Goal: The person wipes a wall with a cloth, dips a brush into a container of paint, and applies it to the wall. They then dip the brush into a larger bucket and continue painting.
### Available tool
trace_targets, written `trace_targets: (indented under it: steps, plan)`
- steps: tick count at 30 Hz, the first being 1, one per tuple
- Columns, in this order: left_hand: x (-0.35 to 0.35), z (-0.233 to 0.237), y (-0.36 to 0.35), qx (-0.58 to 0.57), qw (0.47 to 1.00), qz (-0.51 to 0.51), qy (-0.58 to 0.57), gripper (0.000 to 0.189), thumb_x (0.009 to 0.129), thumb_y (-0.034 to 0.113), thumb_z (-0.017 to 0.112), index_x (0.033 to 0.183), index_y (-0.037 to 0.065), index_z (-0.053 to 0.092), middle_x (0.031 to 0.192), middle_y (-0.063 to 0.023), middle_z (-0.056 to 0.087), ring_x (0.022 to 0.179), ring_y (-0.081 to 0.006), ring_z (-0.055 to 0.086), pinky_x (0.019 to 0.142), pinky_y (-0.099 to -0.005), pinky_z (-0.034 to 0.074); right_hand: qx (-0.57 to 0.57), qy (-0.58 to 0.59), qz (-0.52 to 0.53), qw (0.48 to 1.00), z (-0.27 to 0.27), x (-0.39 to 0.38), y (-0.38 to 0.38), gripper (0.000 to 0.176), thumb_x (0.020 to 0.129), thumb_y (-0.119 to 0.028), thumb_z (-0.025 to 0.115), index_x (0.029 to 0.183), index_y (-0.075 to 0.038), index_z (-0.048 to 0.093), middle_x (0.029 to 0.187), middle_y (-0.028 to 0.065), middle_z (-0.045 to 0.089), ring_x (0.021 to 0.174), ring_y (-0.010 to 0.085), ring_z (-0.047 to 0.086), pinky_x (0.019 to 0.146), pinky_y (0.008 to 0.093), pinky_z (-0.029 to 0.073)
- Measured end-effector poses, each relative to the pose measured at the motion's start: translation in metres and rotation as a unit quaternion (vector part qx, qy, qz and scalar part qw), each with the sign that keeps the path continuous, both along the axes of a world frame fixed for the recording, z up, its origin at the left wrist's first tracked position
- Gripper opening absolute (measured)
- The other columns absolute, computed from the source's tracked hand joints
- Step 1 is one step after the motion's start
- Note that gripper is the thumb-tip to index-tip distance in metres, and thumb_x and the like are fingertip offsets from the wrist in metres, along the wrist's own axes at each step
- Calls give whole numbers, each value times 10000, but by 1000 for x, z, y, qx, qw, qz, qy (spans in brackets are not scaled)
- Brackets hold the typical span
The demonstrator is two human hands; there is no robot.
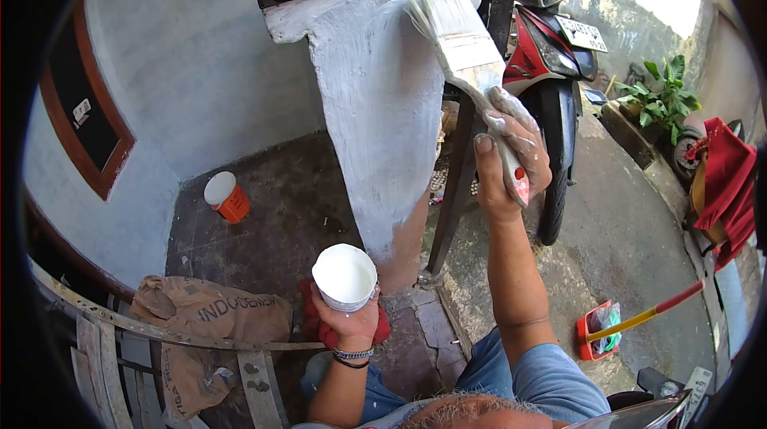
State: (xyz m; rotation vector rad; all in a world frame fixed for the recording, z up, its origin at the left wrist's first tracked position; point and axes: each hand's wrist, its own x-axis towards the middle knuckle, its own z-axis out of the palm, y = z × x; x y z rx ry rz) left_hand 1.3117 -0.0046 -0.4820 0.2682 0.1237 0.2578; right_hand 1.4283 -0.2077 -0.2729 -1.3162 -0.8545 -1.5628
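Observation:
My right hand [518, 137] grips the handle of a wide paintbrush [467, 41], its pale bristles pointing up and left. The bristles overlap the upper right of a narrow wall pillar [375, 101] in this view. White paint coats most of that pillar, while its lower right part stays brownish. Paint smears show on my right fingers. Lower down, my left hand [351, 325] is wrapped round a cup of white paint [345, 277], held upright with its mouth facing me. Behind the cup lies a red cloth-like thing [311, 313].
An orange-and-white bucket [232, 201] stands on the dark floor at left. Cement bags [212, 309] lie near a wooden frame [104, 313]. A dark metal post [455, 189] and a red motorcycle [551, 45] are right of the pillar. A red container [595, 341] sits at lower right.

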Motion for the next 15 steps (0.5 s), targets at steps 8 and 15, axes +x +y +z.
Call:
trace_targets:
  steps: [8,15]
  plan:
    - [-1,9,3,-14,1000,6,-3,608,891,602,426,1269,143,552,1146,-97,636,969,-323,639,656,-401,573,-47,93,12,995,-87,-28,-2,239,728,11,673,965,45,677,915,222,707,950,363,697,870,388,533]
    - [-1,4,12,-19,1000,9,-12,574,903,624,396,1290,221,529,1207,-40,608,991,-295,633,666,-459,566,-80,36,24,996,-12,-41,33,210,787,-82,696,957,37,666,951,225,699,978,385,672,891,429,511]
